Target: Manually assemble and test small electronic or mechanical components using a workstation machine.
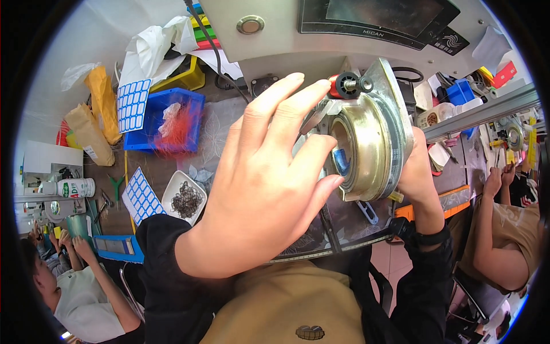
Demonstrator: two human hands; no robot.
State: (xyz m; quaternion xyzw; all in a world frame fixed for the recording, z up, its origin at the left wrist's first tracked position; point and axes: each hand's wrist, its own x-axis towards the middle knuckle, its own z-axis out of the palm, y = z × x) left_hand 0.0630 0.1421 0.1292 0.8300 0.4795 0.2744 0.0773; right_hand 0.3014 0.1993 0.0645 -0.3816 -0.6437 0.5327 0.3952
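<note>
My left hand (266, 166) is raised in front of a brass-coloured metal ring assembly (369, 149), its fingers spread apart. The index finger and thumb reach to the ring's near opening, where something blue (342, 161) shows inside. A red and black roller with a screw (345, 86) sits on top, close to my middle fingertip. A grey metal plate (395, 97) backs the ring. My right hand (417, 166) is behind this plate, and its fingers are hidden. Whether it grips the plate I cannot tell.
Left of my hand, a blue bin (195, 129) holds reddish fine strands, and a white dish (171, 198) holds dark thin coils. Label sheets (142, 198) lie nearby. A machine with a screen (378, 17) stands at the back. Co-workers sit left (91, 298) and right (504, 235).
</note>
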